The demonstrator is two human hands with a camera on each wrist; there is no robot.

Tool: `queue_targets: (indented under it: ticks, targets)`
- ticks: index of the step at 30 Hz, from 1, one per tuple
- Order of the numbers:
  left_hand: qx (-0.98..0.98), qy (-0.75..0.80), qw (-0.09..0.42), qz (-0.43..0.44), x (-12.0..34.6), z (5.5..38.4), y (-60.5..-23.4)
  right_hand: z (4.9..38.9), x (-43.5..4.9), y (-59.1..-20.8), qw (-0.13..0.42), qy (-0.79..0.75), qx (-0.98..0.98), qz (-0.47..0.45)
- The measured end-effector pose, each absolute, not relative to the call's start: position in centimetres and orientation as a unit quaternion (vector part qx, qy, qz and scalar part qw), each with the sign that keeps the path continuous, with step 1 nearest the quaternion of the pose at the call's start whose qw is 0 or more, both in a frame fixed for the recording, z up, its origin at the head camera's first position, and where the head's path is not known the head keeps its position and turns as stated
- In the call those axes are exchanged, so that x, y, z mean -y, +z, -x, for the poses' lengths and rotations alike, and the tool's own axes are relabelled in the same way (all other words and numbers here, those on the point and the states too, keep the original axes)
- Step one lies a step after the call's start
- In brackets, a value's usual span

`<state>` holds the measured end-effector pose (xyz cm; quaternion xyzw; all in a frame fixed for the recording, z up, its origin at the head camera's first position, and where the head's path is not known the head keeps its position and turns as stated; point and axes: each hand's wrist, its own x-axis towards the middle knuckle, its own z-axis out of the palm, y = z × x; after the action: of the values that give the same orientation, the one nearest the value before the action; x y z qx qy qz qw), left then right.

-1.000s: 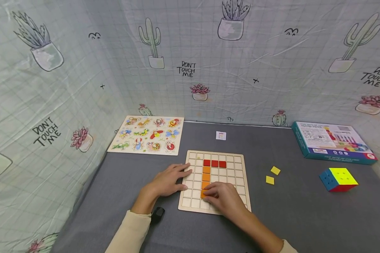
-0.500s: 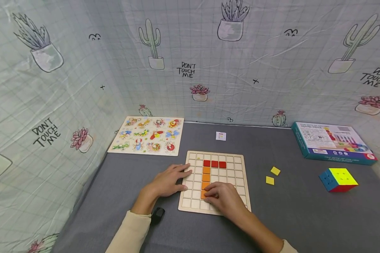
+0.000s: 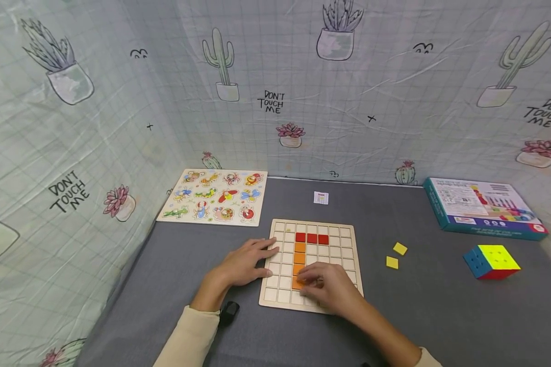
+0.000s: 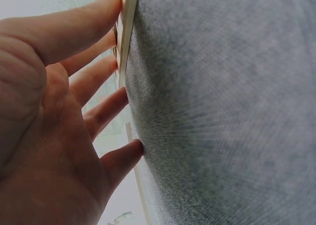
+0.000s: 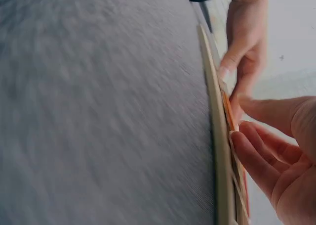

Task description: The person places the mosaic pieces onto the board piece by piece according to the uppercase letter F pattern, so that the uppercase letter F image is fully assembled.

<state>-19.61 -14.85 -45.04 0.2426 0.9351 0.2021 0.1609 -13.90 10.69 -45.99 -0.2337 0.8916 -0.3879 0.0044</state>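
Note:
A square wooden grid board (image 3: pixel 271 294) lies on the dark table. A row of three red tiles (image 3: pixel 311 238) sits near its far side, and a column of several orange tiles (image 3: pixel 299 258) runs down from the row's left end. My left hand (image 3: pixel 244 262) rests at the board's left edge with fingers spread and fairly straight. My right hand (image 3: pixel 332 288) hovers over the lower board beside the nearest orange tile (image 3: pixel 296 283). In the right wrist view its thumb and fingers stand apart, with no tile between them. The right hand hides part of the board's lower right.
Two yellow tiles (image 3: pixel 392 262) lie right of the board. Farther right are a colored puzzle cube (image 3: pixel 491 261) and a flat box (image 3: pixel 485 206). An insect picture board (image 3: pixel 213 197) and a small printed card (image 3: pixel 321 198) lie behind. A black object (image 3: pixel 229 310) sits by the left wrist.
My right hand has shifted slightly right, its fingers easing off the nearest orange tile, which stays on the board. The left hand keeps its place.

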Motion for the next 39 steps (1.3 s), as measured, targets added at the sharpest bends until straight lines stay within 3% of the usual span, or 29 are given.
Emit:
queue_targets:
  ticks: [3, 21, 29, 39]
  targets:
    - [-0.935, 0.202, 0.159, -0.245, 14.8, 19.6, -45.0, 13.9, -11.8, -45.3, 0.007, -0.395, -0.890, 0.226]
    - [-0.934, 0.203, 0.162, -0.245, 15.0, 19.6, -44.9, 14.2, -21.8, -44.4, -0.096, -0.264, -0.953, 0.118]
    - [-0.933, 0.202, 0.165, -0.247, 14.8, 19.6, -44.8, 14.7, -26.0, -45.9, -0.065, -0.232, -0.969, 0.061]
    - [-0.933, 0.204, 0.166, -0.245, 14.8, 19.5, -44.8, 15.0, -27.2, -46.1, -0.013, -0.212, -0.977, 0.029]
